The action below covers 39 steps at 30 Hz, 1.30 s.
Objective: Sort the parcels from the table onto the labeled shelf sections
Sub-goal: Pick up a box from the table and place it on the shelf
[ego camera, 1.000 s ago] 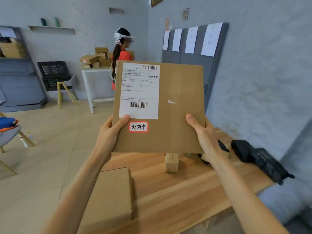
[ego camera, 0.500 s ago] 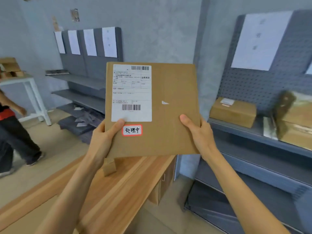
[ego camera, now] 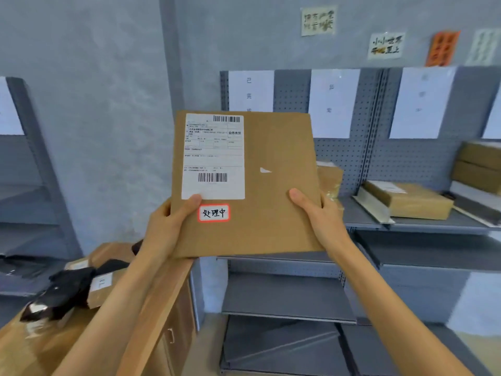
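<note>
Swung round to face the shelf (ego camera: 423, 222) now | both hands' fingers clamped on parcel (ego camera: 271, 185); carrying step | next: find matching label, slide it in

Matt cardboard parcel (ego camera: 271, 185); perforated metal shelf (ego camera: 352, 158); wood-grain table (ego camera: 151, 302).

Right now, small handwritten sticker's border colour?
Red border on white sticker, clearest in the head view.

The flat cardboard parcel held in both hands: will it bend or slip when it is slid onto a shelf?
The flat cardboard parcel probably stays stiff: it stands upright with straight edges, held only near its bottom by the left hand and right hand. It seems light, since the thumbs alone press its front. Its plain cardboard face looks matte, so slipping seems unlikely.
</note>
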### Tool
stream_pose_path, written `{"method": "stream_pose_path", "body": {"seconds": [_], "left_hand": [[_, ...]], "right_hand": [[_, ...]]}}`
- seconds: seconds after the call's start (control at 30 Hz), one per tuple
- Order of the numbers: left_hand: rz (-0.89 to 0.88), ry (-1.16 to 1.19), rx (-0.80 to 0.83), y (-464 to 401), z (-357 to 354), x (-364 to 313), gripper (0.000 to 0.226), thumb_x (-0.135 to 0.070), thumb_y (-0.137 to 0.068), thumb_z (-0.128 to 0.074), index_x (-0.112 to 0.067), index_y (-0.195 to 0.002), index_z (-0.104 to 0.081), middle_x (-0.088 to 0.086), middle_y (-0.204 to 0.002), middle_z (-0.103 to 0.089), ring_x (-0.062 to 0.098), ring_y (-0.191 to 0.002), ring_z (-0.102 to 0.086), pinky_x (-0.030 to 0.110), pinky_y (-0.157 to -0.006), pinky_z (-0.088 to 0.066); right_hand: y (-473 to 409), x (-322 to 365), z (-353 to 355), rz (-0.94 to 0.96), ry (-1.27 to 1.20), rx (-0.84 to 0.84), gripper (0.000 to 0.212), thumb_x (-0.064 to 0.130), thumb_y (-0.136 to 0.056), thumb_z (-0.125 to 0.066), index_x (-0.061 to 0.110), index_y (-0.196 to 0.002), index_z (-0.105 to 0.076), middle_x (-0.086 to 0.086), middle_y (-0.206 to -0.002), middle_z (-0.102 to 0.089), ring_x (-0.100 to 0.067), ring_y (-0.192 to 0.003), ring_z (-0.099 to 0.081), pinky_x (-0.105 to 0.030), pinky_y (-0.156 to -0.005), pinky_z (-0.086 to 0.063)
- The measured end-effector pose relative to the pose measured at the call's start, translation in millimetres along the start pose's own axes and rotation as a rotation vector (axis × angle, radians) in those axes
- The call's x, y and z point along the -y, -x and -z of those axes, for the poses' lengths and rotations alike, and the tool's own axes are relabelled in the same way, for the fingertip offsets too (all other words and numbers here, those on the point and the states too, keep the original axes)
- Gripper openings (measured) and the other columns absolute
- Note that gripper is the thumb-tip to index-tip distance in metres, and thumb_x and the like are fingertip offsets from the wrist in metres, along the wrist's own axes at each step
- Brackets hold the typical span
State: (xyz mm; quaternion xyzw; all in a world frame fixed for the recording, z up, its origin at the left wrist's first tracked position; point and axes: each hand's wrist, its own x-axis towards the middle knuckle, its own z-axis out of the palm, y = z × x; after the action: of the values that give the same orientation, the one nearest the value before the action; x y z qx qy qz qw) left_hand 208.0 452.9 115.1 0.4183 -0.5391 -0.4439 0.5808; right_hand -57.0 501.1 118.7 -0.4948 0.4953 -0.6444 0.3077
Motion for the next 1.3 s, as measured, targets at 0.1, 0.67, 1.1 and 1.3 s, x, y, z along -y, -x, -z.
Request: {"method": "stream_pose_path", "body": {"seconds": [0.1, 0.67, 1.1, 1.3], "left_hand": [[-0.007, 0.010, 0.046, -7, -50, -1, 0.041, -0.051, -0.071, -0.071, -0.026, -0.103, -0.065, -0.012, -0.079, -0.075, 0.007, -0.068, -0.071, 0.019, -0.050, -0.052], [-0.015, 0.071, 0.280, 1, -323, 5, 0.057, -0.065, -0.052, -0.068, -0.033, -0.099, -0.065, -0.017, -0.086, -0.074, 0.003, -0.075, -0.071, 0.020, -0.061, -0.050], [0.060, 0.036, 0.444, -9, -450, 34, 0.043, -0.061, -0.062, -0.066, -0.036, -0.096, -0.062, -0.019, -0.081, -0.073, 0.002, -0.070, -0.070, 0.018, -0.056, -0.049], [0.115, 0.058, 0.498, -36, -498, 53, 0.053, -0.065, -0.055, -0.067, -0.034, -0.098, -0.064, -0.016, -0.085, -0.074, 0.004, -0.073, -0.070, 0.025, -0.063, -0.050]], "right_hand": [[-5, 4, 48, 0.005, 0.020, -0.063, 0.054, 0.067, -0.059, -0.075, 0.039, -0.103, -0.062, 0.014, -0.100, -0.074, -0.006, -0.088, -0.071, -0.022, -0.071, -0.055], [-46, 7, 304, 0.041, 0.123, -0.236, 0.054, 0.067, -0.058, -0.071, 0.037, -0.102, -0.061, 0.022, -0.090, -0.073, 0.002, -0.079, -0.069, -0.011, -0.057, -0.051], [-59, -24, 413, -0.075, 0.181, -0.392, 0.058, 0.073, -0.054, -0.070, 0.040, -0.102, -0.063, 0.016, -0.099, -0.072, -0.005, -0.087, -0.070, -0.026, -0.074, -0.052], [-91, -41, 447, -0.094, 0.216, -0.447, 0.075, 0.076, -0.053, -0.070, 0.034, -0.114, -0.063, 0.013, -0.102, -0.073, -0.007, -0.089, -0.070, -0.027, -0.076, -0.053]]}}
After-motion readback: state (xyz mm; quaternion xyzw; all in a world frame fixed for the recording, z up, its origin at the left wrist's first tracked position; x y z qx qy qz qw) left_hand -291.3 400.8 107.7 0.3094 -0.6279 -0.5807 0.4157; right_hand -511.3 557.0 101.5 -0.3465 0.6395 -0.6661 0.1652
